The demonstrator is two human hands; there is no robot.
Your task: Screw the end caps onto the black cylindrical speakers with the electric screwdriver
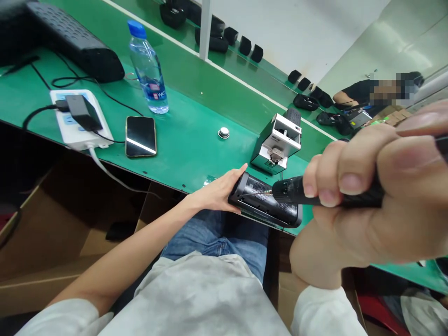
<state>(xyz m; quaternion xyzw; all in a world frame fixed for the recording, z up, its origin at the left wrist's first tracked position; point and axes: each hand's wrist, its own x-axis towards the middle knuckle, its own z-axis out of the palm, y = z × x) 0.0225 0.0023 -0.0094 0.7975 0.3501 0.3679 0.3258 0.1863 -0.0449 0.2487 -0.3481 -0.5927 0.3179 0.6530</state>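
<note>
My left hand (226, 190) is closed around the near end of a black speaker-like box (266, 198) with a perforated metal face, at the bench edge above my lap. In my right hand (371, 172) is a black electric screwdriver (297, 190), its fingers wrapped round the body. The bit points left over the perforated face; I cannot tell whether it touches. Past the box stands a silver and black screw feeder (276, 144).
A small round metal part (223, 133), phone (140, 136), water bottle (149, 70) and white power strip (80, 119) with cables are on the green bench (189, 154). Cardboard boxes (45, 233) stand below. Another person (364, 93) is across the bench among black units.
</note>
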